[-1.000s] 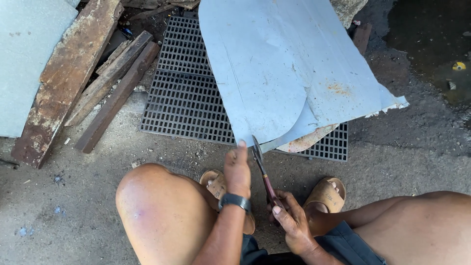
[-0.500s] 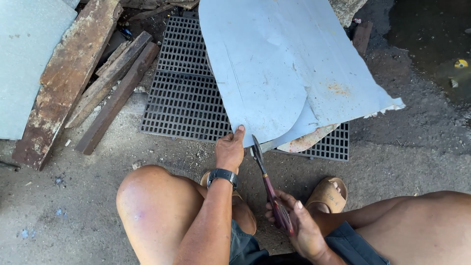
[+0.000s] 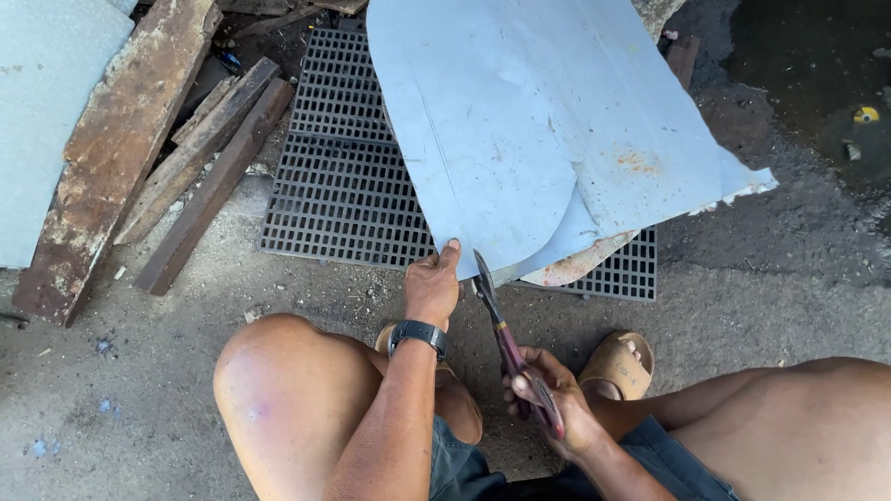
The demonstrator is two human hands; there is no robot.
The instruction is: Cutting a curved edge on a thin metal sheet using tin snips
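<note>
I squat over a large pale blue-grey metal sheet (image 3: 520, 130) that lies across a black plastic grid mat (image 3: 343, 186). My left hand (image 3: 432, 283), with a dark watch on the wrist, pinches the sheet's near edge. My right hand (image 3: 548, 394) grips the dark red handles of metal shears (image 3: 506, 339). The shear blades point up at the sheet's near edge, just right of my left thumb. A curved cut line runs through the sheet's lower part.
Rusty wooden planks (image 3: 111, 158) lie to the left of the mat, beside another pale sheet (image 3: 46, 102). My sandalled feet (image 3: 617, 362) rest on rough concrete. Dark wet ground (image 3: 807, 83) with a small yellow object is at the upper right.
My left hand has moved up from near my knee to take the sheet's edge. The shears have swung with their blades closer to the edge, my right hand shifting slightly right.
</note>
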